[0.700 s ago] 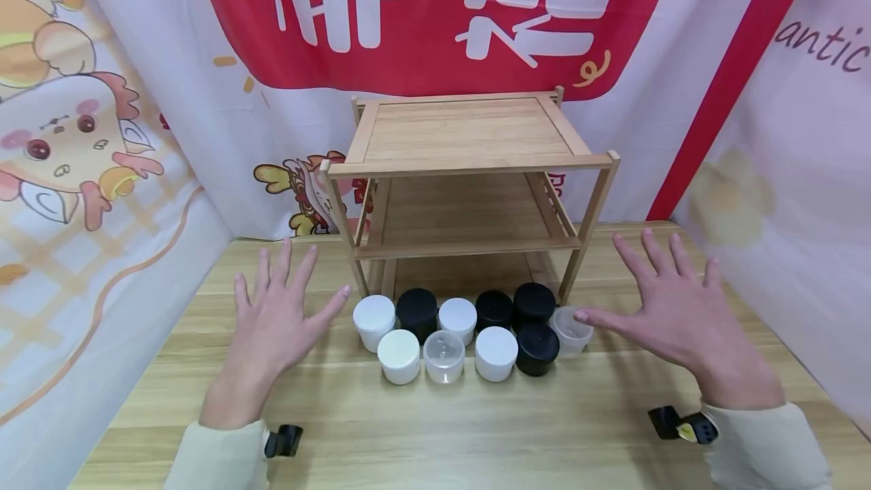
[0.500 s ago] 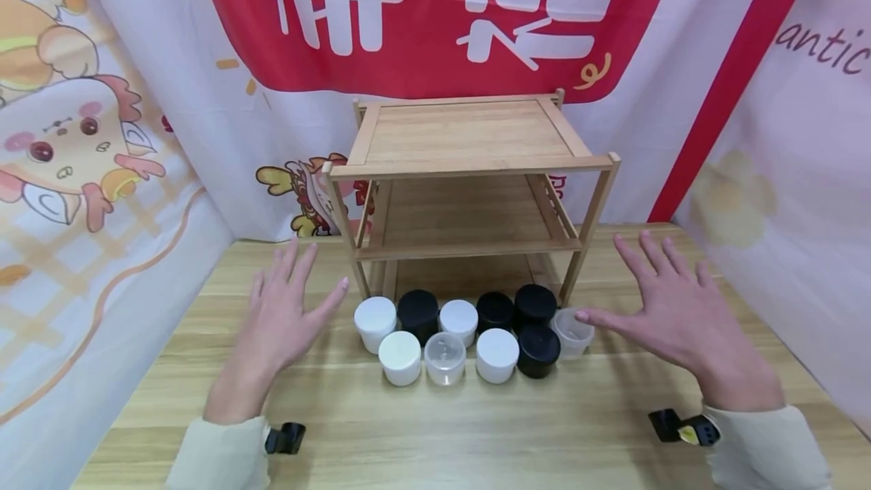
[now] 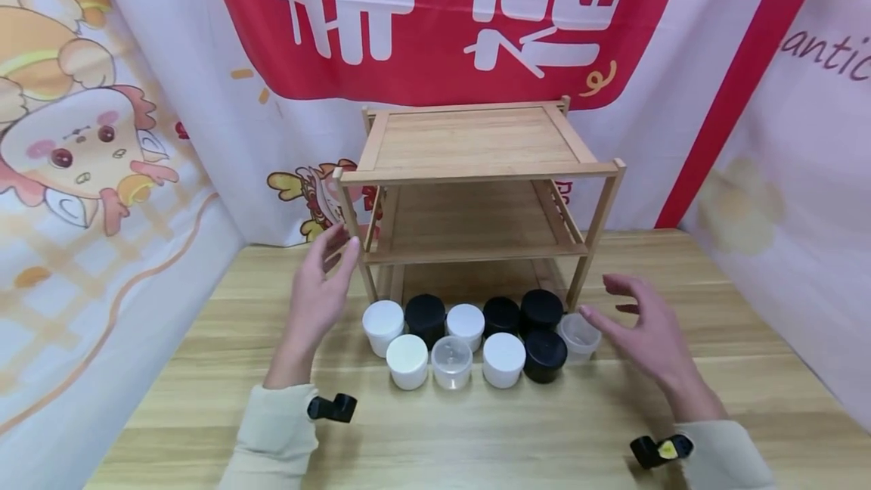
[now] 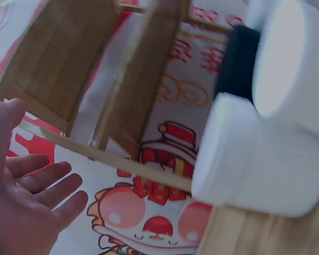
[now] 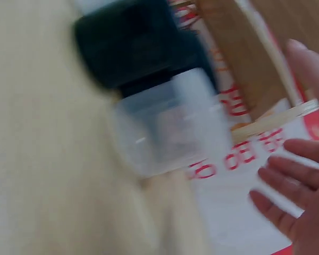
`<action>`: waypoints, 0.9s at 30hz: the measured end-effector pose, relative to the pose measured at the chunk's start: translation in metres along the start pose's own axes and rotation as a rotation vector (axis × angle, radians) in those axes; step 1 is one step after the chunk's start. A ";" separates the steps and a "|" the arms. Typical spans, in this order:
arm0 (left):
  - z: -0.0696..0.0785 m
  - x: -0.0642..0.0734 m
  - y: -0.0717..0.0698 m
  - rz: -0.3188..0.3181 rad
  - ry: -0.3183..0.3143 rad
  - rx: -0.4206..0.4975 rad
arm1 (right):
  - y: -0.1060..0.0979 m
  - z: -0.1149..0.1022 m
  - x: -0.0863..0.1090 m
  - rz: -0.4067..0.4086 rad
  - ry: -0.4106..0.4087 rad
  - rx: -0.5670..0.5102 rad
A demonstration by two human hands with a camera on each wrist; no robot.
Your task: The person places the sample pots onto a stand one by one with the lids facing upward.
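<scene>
My left hand [image 3: 321, 286] is raised beside the left front post of a wooden shelf rack [image 3: 479, 255], its relaxed fingers holding nothing. The left wrist view shows that hand [image 4: 32, 196] with fingers spread apart near the rack, and a white jar [image 4: 260, 159] to its right. To the right of the jars is my right hand [image 3: 646, 331], fingers loosely bent, its thumb overlapping the edge of a clear jar [image 3: 580, 337] in the head view. In the right wrist view this clear jar [image 5: 170, 125] stands apart from the fingers. Two rows of jars, white [image 3: 503, 360], black [image 3: 544, 356] and clear, stand before the rack.
The wooden table [image 3: 435, 445] carries the rack and jars. Printed cloth [image 3: 299, 127] hangs behind and at both sides. The rack's top board [image 3: 476, 138] lies over two lower shelves. A small black device sits at each wrist.
Both hands have turned from flat, spread palms-down to thumb-up with bent fingers. The left hand has moved right toward the rack. The head view has shifted slightly; the jars stay in place.
</scene>
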State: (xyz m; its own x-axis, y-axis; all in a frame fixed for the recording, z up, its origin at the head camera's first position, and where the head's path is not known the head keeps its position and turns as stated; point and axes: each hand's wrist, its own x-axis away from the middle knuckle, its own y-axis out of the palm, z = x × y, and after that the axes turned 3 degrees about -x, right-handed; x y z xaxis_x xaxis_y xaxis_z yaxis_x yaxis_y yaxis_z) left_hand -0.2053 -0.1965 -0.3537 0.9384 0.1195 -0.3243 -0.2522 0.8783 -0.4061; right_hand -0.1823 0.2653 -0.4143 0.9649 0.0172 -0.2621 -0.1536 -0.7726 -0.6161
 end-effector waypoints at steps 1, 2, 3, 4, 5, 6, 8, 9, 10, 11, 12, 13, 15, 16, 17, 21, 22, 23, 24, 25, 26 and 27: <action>-0.001 -0.001 0.001 0.001 -0.004 0.036 | 0.003 0.004 0.002 0.019 0.006 -0.035; -0.001 -0.002 0.003 -0.003 -0.011 0.065 | 0.005 0.008 0.004 0.032 0.013 -0.062; -0.001 -0.003 0.004 -0.007 -0.021 0.086 | 0.007 0.012 0.006 0.039 0.016 -0.089; -0.002 -0.003 0.005 -0.011 -0.034 0.101 | 0.009 0.016 0.008 0.038 0.024 -0.120; -0.002 -0.004 0.006 -0.013 -0.050 0.112 | 0.011 0.019 0.010 0.032 0.034 -0.153; -0.002 -0.004 0.007 -0.014 -0.064 0.126 | 0.012 0.022 0.011 0.025 0.040 -0.184; -0.002 -0.005 0.009 -0.016 -0.091 0.166 | 0.015 0.027 0.014 -0.005 0.051 -0.237; -0.002 -0.005 0.010 -0.015 -0.103 0.186 | 0.016 0.029 0.015 -0.023 0.056 -0.265; -0.003 -0.007 0.011 -0.011 -0.113 0.210 | 0.017 0.030 0.016 -0.039 0.058 -0.286; -0.003 -0.008 0.012 -0.006 -0.118 0.236 | 0.018 0.031 0.017 -0.055 0.057 -0.305; -0.004 -0.008 0.014 -0.001 -0.120 0.255 | 0.019 0.032 0.017 -0.073 0.057 -0.318; -0.005 -0.009 0.016 0.005 -0.122 0.272 | 0.020 0.033 0.018 -0.088 0.057 -0.326; -0.007 -0.010 0.019 0.022 -0.115 0.286 | 0.021 0.035 0.020 -0.114 0.056 -0.345; -0.008 -0.010 0.021 0.031 -0.107 0.291 | 0.022 0.036 0.020 -0.127 0.060 -0.348; -0.008 -0.010 0.022 0.041 -0.099 0.291 | 0.022 0.037 0.021 -0.138 0.066 -0.354; -0.005 -0.011 0.024 0.073 -0.054 0.321 | 0.023 0.039 0.021 -0.167 0.083 -0.375; -0.004 -0.012 0.023 0.080 -0.039 0.333 | 0.024 0.040 0.021 -0.172 0.082 -0.383; -0.002 -0.012 0.022 0.086 -0.024 0.343 | 0.024 0.040 0.021 -0.176 0.079 -0.391; -0.002 -0.013 0.022 0.090 -0.008 0.354 | 0.024 0.041 0.021 -0.179 0.076 -0.396; -0.001 -0.014 0.022 0.092 0.008 0.360 | 0.024 0.041 0.021 -0.180 0.074 -0.399; -0.001 -0.014 0.022 0.093 0.023 0.364 | 0.023 0.042 0.022 -0.181 0.076 -0.405; -0.001 -0.015 0.023 0.092 0.032 0.365 | 0.023 0.042 0.022 -0.183 0.076 -0.409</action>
State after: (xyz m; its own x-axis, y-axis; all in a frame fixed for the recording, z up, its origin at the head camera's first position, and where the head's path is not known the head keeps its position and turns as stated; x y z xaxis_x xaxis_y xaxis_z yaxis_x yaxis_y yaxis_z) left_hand -0.2255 -0.1791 -0.3589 0.9065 0.1963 -0.3738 -0.2290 0.9724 -0.0448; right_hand -0.1735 0.2747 -0.4657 0.9836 0.1416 -0.1117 0.1026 -0.9486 -0.2992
